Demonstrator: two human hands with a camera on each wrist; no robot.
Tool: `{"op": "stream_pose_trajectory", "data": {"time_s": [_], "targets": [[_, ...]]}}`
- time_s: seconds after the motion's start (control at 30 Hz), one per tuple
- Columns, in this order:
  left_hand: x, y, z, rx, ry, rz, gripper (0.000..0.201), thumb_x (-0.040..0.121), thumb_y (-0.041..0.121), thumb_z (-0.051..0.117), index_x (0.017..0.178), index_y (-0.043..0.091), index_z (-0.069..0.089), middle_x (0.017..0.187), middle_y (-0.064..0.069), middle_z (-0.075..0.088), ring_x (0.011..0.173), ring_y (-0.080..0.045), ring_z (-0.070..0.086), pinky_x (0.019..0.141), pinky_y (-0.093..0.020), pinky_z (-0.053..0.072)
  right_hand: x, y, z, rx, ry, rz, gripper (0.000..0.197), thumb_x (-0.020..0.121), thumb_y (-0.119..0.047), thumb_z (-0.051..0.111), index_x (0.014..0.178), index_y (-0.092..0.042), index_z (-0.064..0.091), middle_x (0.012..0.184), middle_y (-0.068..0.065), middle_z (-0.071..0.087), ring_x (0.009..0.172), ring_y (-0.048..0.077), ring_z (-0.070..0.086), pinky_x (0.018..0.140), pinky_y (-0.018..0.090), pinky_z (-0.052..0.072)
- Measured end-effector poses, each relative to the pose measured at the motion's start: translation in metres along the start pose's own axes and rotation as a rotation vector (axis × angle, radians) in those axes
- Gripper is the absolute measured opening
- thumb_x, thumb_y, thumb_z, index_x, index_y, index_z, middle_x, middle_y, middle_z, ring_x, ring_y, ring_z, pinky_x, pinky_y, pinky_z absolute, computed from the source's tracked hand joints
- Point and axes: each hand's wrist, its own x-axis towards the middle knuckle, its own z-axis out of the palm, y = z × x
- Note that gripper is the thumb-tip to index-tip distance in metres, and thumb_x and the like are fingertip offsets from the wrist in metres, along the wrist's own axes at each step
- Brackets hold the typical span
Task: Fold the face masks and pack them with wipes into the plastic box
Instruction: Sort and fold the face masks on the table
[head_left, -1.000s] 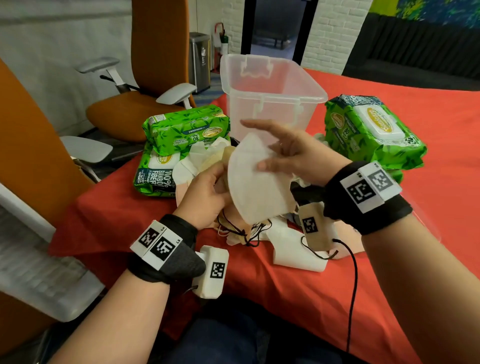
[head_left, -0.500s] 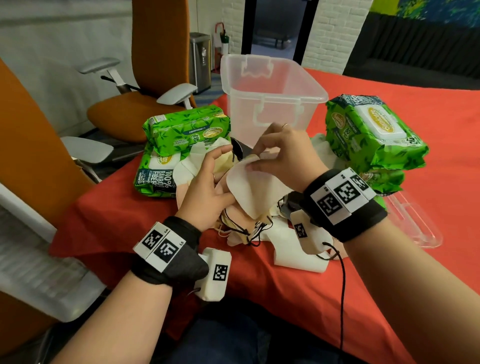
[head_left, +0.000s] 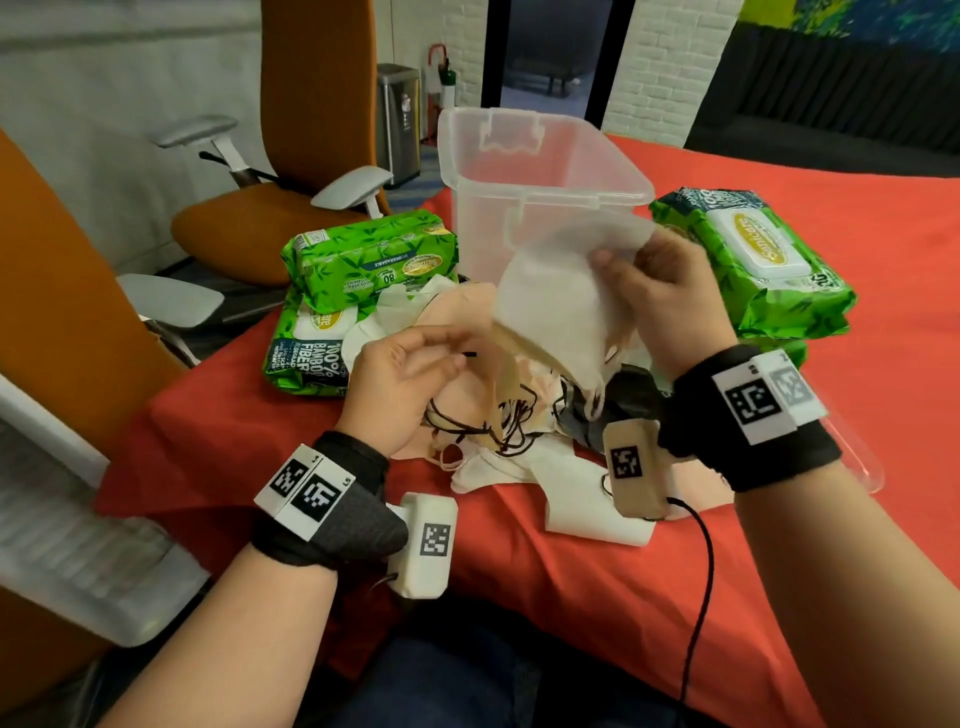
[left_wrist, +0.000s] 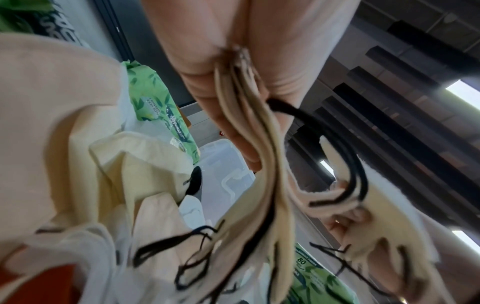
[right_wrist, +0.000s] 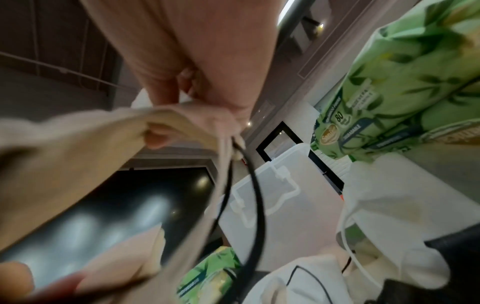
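Observation:
My right hand (head_left: 610, 262) grips a white face mask (head_left: 550, 301) by its top edge and holds it up in front of the clear plastic box (head_left: 545, 171). In the right wrist view the fingers (right_wrist: 155, 137) curl round the mask's cloth (right_wrist: 78, 148), and a black ear loop (right_wrist: 252, 195) hangs below. My left hand (head_left: 460, 358) is lower and to the left. It pinches a beige mask (head_left: 498, 379) with black loops; the left wrist view shows layered beige cloth (left_wrist: 262, 139) between thumb and fingers. A pile of masks (head_left: 493, 441) lies on the red table.
Two green wipes packs (head_left: 369, 260) are stacked left of the box, and more wipes packs (head_left: 753, 260) lie to its right. A clear lid (head_left: 857, 467) lies under my right wrist. The red table (head_left: 597, 582) ends near my lap. Orange chairs (head_left: 291, 218) stand at the left.
My right hand has lifted the white mask up and to the right, toward the box. My left hand has let go of it and dropped lower, pinching the beige mask.

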Motion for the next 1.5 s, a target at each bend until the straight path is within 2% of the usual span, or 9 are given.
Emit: {"op": "stream_pose_trajectory", "data": {"time_s": [0.27, 0.5, 0.63, 0.77, 0.9, 1.1, 1.23, 1.33, 1.5], "targets": [[0.0, 0.011, 0.009, -0.124, 0.01, -0.048, 0.035, 0.091, -0.009, 0.038, 0.102, 0.01, 0.064, 0.092, 0.01, 0.068, 0.088, 0.004, 0.062, 0.083, -0.011, 0.045, -0.013, 0.017, 0.03, -0.367, -0.489, -0.044, 0.016, 0.083, -0.015, 0.059, 0.099, -0.015, 0.063, 0.101, 0.012, 0.064, 0.099, 0.027, 0.06, 0.092, 0.042, 0.046], [0.002, 0.008, 0.001, -0.053, 0.069, -0.045, 0.035, 0.088, -0.009, 0.05, 0.108, 0.017, 0.061, 0.106, 0.012, 0.062, 0.092, 0.018, 0.056, 0.091, -0.005, 0.039, -0.004, 0.017, 0.015, -0.427, -0.384, 0.117, 0.01, 0.089, -0.008, 0.057, 0.098, -0.011, 0.061, 0.099, 0.007, 0.066, 0.095, 0.023, 0.061, 0.093, 0.047, 0.047], [-0.001, 0.017, 0.009, -0.177, 0.093, -0.08, 0.022, 0.097, 0.014, 0.043, 0.104, 0.012, 0.064, 0.097, 0.005, 0.066, 0.091, 0.0, 0.061, 0.081, -0.01, 0.044, -0.008, 0.003, 0.027, -0.068, -0.398, 0.163, 0.025, 0.078, -0.008, 0.064, 0.101, -0.015, 0.057, 0.091, 0.006, 0.066, 0.085, 0.018, 0.063, 0.085, 0.04, 0.052], [-0.009, 0.026, 0.016, -0.325, 0.058, -0.131, 0.032, 0.092, 0.037, 0.048, 0.103, 0.01, 0.061, 0.079, 0.009, 0.073, 0.08, 0.0, 0.066, 0.067, -0.011, 0.048, -0.006, 0.008, 0.042, -0.047, -0.226, 0.199, 0.049, 0.072, -0.008, 0.072, 0.112, -0.024, 0.048, 0.098, 0.035, 0.062, 0.081, 0.038, 0.063, 0.081, 0.057, 0.052], [-0.008, 0.024, 0.019, -0.219, 0.004, -0.077, 0.02, 0.092, 0.002, 0.05, 0.101, 0.015, 0.063, 0.075, 0.013, 0.072, 0.076, 0.0, 0.066, 0.068, -0.015, 0.052, -0.004, 0.014, 0.044, -0.096, -0.159, 0.193, 0.037, 0.075, -0.007, 0.074, 0.106, -0.016, 0.054, 0.078, 0.015, 0.066, 0.07, 0.024, 0.062, 0.069, 0.04, 0.053], [-0.006, 0.02, 0.016, -0.097, 0.02, 0.054, 0.045, 0.082, 0.003, 0.057, 0.116, 0.033, 0.054, 0.121, 0.0, 0.061, 0.117, -0.016, 0.056, 0.104, -0.037, 0.043, -0.006, 0.016, 0.049, -0.319, 0.045, 0.101, 0.028, 0.065, -0.025, 0.082, 0.075, -0.027, 0.056, 0.067, 0.002, 0.06, 0.058, 0.013, 0.052, 0.055, 0.025, 0.043], [-0.004, 0.021, 0.012, -0.143, 0.033, 0.065, 0.056, 0.075, 0.002, 0.061, 0.118, 0.033, 0.045, 0.12, -0.011, 0.061, 0.105, -0.016, 0.061, 0.095, -0.035, 0.049, -0.008, 0.015, 0.049, -0.433, -0.043, 0.034, 0.025, 0.069, -0.026, 0.079, 0.072, -0.025, 0.054, 0.082, -0.002, 0.05, 0.069, 0.003, 0.045, 0.062, 0.009, 0.036], [-0.001, 0.017, 0.01, -0.226, 0.039, 0.049, 0.064, 0.077, -0.005, 0.063, 0.125, 0.029, 0.038, 0.121, -0.014, 0.061, 0.102, -0.016, 0.063, 0.087, -0.03, 0.053, -0.005, 0.017, 0.052, -0.411, -0.183, 0.064, 0.026, 0.072, -0.042, 0.069, 0.094, -0.032, 0.062, 0.1, 0.005, 0.06, 0.095, 0.019, 0.054, 0.094, 0.035, 0.042], [0.003, 0.012, 0.016, -0.262, 0.31, -0.007, 0.04, 0.091, 0.002, 0.054, 0.126, 0.017, 0.042, 0.078, 0.01, 0.066, 0.073, 0.009, 0.059, 0.073, -0.013, 0.046, -0.005, 0.022, 0.058, -0.175, -0.079, 0.109, 0.04, 0.073, -0.043, 0.058, 0.106, -0.02, 0.056, 0.105, 0.005, 0.066, 0.102, 0.026, 0.062, 0.093, 0.051, 0.046]]}}
